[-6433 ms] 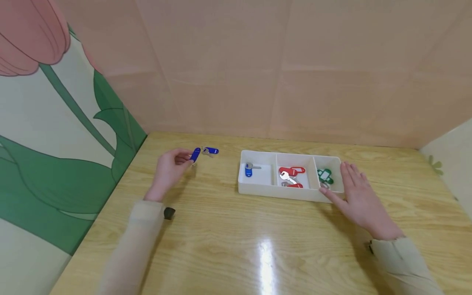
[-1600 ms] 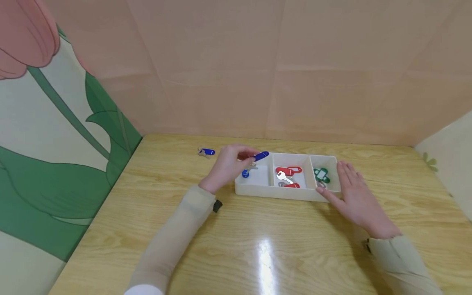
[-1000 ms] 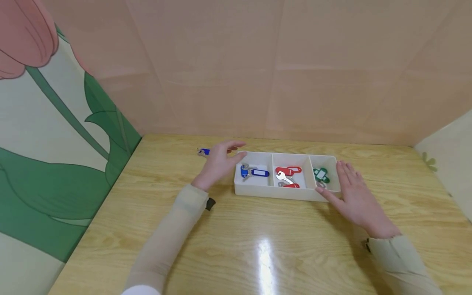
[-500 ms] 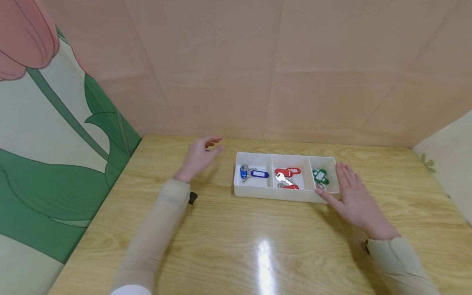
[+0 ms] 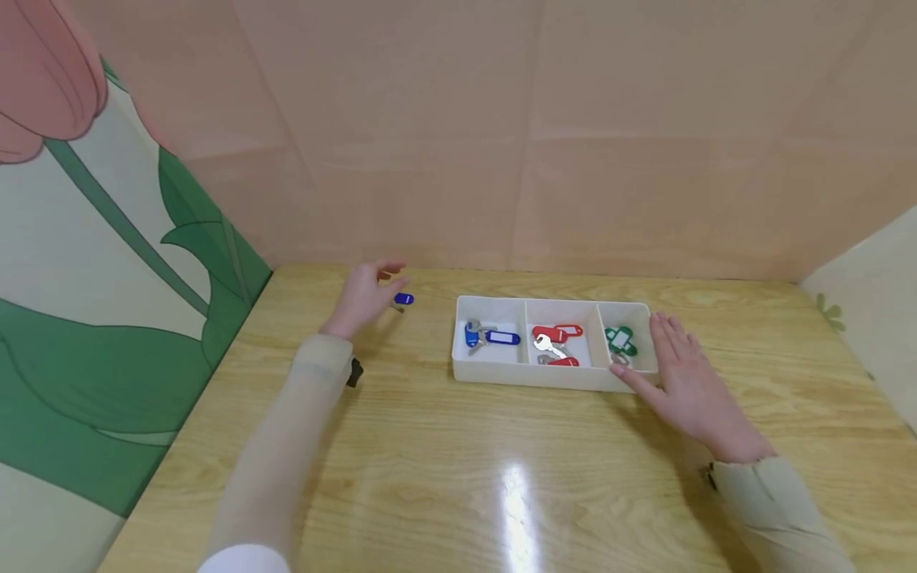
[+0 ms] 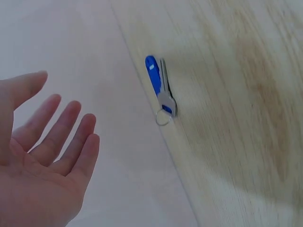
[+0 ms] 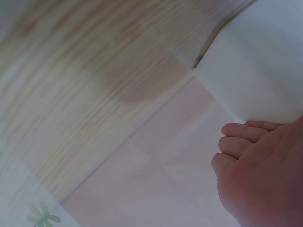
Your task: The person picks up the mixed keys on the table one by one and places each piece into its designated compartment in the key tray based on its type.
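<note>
My left hand (image 5: 361, 298) hovers over the table's back left, fingers apart and holding nothing. Close by it on the wood lies a key with a blue tag (image 6: 154, 73) and a small ring; in the head view the hand partly covers it. My right hand (image 5: 691, 386) rests against the right end of a white three-part box (image 5: 544, 376), its thumb on the front rim and its fingers along the side. The left compartment holds keys with blue tags (image 5: 503, 338), the middle one keys with red tags (image 5: 550, 334), and the right one green tags (image 5: 621, 341).
A pinkish covering (image 5: 401, 159) rises behind the wooden table (image 5: 430, 469). To the left stands a wall with a large painted flower (image 5: 107, 199), and a pale wall (image 5: 874, 310) borders the right side.
My left hand took a blue-tagged key to the box, let it go in the left compartment, then moved back left to the other blue-tagged key. The right hand stayed at the box.
</note>
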`<control>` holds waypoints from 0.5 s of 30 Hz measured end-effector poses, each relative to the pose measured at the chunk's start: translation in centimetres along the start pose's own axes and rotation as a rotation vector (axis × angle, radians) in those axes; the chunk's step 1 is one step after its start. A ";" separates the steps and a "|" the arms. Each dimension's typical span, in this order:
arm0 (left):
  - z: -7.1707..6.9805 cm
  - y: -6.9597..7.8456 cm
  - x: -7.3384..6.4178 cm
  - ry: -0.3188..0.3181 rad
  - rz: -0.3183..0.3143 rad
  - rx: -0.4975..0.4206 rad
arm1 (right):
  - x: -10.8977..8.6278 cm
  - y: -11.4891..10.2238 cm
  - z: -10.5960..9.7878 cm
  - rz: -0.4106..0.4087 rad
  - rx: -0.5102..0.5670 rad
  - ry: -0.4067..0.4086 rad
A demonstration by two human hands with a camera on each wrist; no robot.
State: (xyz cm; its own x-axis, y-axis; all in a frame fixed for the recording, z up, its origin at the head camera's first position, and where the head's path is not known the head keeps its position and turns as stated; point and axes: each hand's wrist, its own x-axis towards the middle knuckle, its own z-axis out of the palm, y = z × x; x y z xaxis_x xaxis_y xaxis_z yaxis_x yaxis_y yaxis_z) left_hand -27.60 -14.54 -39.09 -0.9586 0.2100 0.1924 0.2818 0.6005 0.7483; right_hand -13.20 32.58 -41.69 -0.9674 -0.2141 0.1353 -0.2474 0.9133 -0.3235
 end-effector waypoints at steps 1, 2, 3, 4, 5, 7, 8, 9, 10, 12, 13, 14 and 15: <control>-0.1 -0.1 0.1 0.000 0.001 0.003 | 0.0 0.0 0.0 -0.003 0.000 0.002; -0.2 -0.2 0.2 -0.002 0.003 0.007 | 0.0 0.0 0.0 -0.004 0.003 0.000; -0.3 -0.2 0.3 -0.004 0.005 0.010 | 0.0 0.0 0.0 -0.007 0.003 -0.001; -0.3 -0.2 0.4 -0.008 0.007 0.014 | 0.0 0.1 0.0 -0.006 0.003 -0.003; -0.4 -0.2 0.5 -0.013 0.005 0.017 | 0.0 0.1 -0.1 -0.006 0.003 -0.004; -0.6 -0.2 0.8 -0.020 0.009 0.027 | 0.0 0.1 0.0 -0.007 0.006 -0.004; -0.7 -0.2 0.8 -0.023 0.007 0.032 | 0.0 0.1 0.0 -0.006 0.006 -0.002; -0.8 -0.2 1.0 -0.026 0.005 0.039 | 0.0 0.1 0.0 -0.008 0.005 0.002; -0.8 -0.2 1.1 -0.030 0.004 0.045 | 0.0 0.1 0.0 -0.008 0.006 0.004; -0.9 -0.3 1.3 -0.039 0.000 0.058 | -0.1 0.1 0.0 -0.010 0.005 0.009; -0.9 -0.3 1.4 -0.045 -0.006 0.065 | -0.1 0.1 0.1 -0.012 0.005 0.010; -1.0 -0.4 1.4 -0.054 -0.012 0.068 | -0.1 0.1 0.1 -0.013 0.003 0.010; -1.0 -0.4 1.5 -0.061 -0.019 0.070 | -0.1 0.1 0.1 -0.013 0.003 0.010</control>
State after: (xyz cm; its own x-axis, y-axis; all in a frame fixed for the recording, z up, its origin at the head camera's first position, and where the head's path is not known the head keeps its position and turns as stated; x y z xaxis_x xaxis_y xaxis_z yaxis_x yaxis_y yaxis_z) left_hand -29.18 -15.21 -38.50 -0.9599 0.2439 0.1381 0.2682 0.6569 0.7047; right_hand -13.11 32.72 -41.82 -0.9635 -0.2224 0.1493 -0.2602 0.9093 -0.3248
